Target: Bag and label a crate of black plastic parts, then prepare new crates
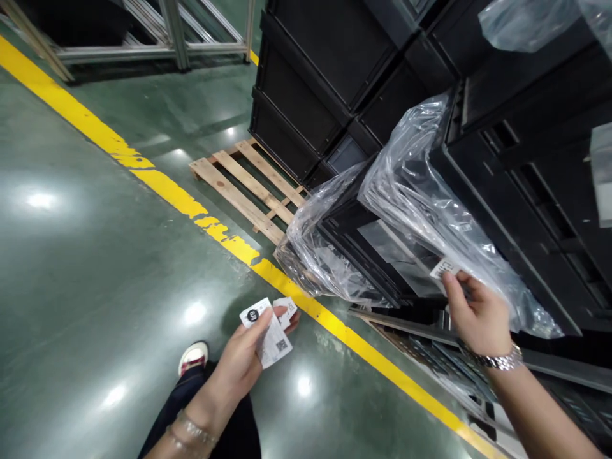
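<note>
Over the green floor, my left hand (243, 357) pinches several white paper labels (275, 347); one carries a round black mark and a small square code. On the right, my right hand (478, 312) grips a small white label (442, 268) with dark print between thumb and fingers. That label is at a clear plastic sleeve (396, 252) on the side of a black crate (354, 236); whether it is inside or in front of the sleeve I cannot tell. Crumpled clear plastic film (415, 172) hangs over the crates around my right hand.
Black crates (329, 51) are stacked high at the back right. A wooden pallet (248, 182) sticks out beneath them. A yellow floor line (176, 194) runs diagonally past the stack. A metal frame rack (176, 38) stands at the top left. My shoe (194, 356) shows below.
</note>
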`<state>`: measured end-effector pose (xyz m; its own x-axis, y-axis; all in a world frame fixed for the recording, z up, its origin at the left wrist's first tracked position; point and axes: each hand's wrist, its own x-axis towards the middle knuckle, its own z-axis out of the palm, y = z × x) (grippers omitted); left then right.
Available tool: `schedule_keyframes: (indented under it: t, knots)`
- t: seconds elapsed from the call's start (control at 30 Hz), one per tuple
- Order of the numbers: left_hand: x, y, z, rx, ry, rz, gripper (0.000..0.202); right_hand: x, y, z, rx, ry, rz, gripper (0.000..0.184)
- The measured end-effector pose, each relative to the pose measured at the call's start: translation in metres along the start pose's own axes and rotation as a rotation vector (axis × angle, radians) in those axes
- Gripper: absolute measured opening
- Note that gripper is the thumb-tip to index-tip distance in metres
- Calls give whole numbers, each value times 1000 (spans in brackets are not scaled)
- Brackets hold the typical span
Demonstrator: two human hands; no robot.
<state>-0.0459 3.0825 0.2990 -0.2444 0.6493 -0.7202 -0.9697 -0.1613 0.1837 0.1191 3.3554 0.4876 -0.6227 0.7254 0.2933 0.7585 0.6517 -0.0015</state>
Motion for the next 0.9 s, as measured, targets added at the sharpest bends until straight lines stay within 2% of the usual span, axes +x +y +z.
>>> schedule_keyframes:
  t: [0.17, 0.23, 0.47, 0.63, 0.77, 0.9]
  knots:
    - [-1, -3, 0, -12, -10, -27, 25, 17, -27, 25, 166, -112, -136, 35]
    - [0, -4, -2, -6, -13, -18, 24, 23, -31, 28, 249, -151, -129, 32]
    - [-2, -4, -7, -14, 3, 5, 23, 27, -29, 10, 478, -210, 75, 32]
    - [-4, -2, -9, -33, -9, 48, 26, 19, -37, 5, 528, -258, 104, 32]
    - [-5, 0, -13, -31, 13, 30, 29, 16, -39, 9, 434, -252, 51, 35]
    - [-3, 1, -20, 10, 34, 14, 33, 17, -29, 7, 58, -2, -88, 35]
